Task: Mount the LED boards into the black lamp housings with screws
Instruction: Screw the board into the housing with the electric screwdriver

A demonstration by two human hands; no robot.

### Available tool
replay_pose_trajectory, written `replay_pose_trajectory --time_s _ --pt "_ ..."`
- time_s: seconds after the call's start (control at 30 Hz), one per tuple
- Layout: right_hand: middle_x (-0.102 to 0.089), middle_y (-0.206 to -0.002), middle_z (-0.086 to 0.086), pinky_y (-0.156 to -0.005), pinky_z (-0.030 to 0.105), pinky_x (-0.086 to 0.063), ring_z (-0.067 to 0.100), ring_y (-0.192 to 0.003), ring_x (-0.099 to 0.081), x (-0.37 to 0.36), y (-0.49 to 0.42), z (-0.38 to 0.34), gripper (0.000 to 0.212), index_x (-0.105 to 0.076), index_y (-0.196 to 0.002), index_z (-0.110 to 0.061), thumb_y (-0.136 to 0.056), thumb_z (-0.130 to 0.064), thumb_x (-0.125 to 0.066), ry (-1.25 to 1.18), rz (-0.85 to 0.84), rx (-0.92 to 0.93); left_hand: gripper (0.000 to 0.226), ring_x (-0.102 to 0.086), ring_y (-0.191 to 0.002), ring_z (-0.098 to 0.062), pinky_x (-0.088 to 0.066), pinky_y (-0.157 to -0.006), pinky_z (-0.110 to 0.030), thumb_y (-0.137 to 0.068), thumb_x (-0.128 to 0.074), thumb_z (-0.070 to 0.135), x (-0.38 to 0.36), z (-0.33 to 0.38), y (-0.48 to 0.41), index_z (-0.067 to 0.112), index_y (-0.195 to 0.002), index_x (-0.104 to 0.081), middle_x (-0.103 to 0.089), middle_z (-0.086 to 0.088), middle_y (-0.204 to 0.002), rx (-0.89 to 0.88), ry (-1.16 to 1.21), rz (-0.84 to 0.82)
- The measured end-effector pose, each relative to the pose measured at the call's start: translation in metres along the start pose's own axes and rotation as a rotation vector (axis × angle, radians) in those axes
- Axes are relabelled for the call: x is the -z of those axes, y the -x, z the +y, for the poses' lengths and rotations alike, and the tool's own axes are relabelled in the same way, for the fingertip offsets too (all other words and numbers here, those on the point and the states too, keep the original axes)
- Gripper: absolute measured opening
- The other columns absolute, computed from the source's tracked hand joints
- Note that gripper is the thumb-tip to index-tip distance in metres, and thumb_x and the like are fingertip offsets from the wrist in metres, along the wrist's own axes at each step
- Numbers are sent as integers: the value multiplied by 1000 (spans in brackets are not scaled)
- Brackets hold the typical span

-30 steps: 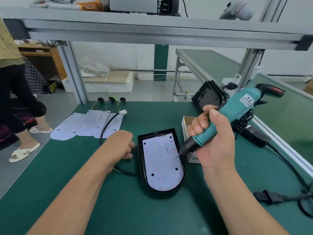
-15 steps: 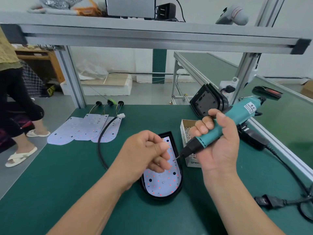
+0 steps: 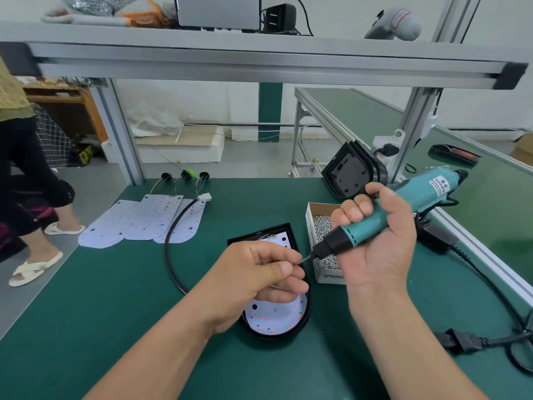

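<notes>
The left hand [image 3: 259, 272] hangs over the upper half of a black lamp housing [image 3: 308, 313] that lies flat on the green table [image 3: 115, 313]. Its fingers are curled, and thumb and forefinger pinch a tiny screw [image 3: 293, 264], of which only a glint shows, right at the tip of the bit. The right hand [image 3: 380, 243] is wrapped round a teal electric screwdriver [image 3: 415, 203], held at a slant with the bit pointing down and left, meeting the left fingertips above the housing.

An LED board [image 3: 274, 316] sits inside the housing – its rounded lower end with red dots is in view, and the rest is hidden by the left hand. Just right of the housing stands an open cardboard box [image 3: 331, 277] full of screws. Behind the box, a stack of empty housings [image 3: 352, 174] leans on edge near the frame post.

Three more boards [image 3: 144, 223] lie fanned out at the far left of the table, and a black cable [image 3: 168, 255] curves from them toward the housing. A person [image 3: 28, 168] in sandals stands on the floor to the left.
</notes>
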State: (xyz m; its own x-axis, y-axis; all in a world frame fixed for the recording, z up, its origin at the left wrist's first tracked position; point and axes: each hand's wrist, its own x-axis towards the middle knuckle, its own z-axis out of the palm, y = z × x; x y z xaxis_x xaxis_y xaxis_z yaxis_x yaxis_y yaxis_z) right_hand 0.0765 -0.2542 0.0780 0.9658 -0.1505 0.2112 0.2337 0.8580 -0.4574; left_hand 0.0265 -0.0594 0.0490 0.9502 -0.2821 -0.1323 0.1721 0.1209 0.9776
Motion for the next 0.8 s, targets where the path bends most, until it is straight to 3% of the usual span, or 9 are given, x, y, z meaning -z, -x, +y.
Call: replay_pose_trajectory --time_s 0.23,0.53,0.8 --pt "-44 -70 -1 -57 27 -43 14 -59 -43 -1 1 0 9 -61 -93 -13 -99 -16 -55 18 -2 4 16 -80 -99 -32 -65 -75 -33 -106 -62 3 -5 -3 0 7 -120 -68 -81 -13 -108 -13 -40 -50" --pt "-44 -68 -2 -55 26 -43 13 -58 -43 0 1 0 8 -61 -94 -14 -99 -17 -55 51 -4 -28 18 -81 -97 -29 -64 -76 -31 -105 -61 0 -4 -8 -1 11 -117 -69 -81 -10 -105 -59 -138 -52" --pt "-47 -69 -1 -57 26 -45 14 -59 -46 0 1 5 5 -61 -97 -14 -99 -19 -61 137 -8 -18 25 -81 -90 -23 -62 -72 -25 -103 -60 -5 -8 -11 -2 16 -111 -72 -82 -3 -99 -132 -266 45"
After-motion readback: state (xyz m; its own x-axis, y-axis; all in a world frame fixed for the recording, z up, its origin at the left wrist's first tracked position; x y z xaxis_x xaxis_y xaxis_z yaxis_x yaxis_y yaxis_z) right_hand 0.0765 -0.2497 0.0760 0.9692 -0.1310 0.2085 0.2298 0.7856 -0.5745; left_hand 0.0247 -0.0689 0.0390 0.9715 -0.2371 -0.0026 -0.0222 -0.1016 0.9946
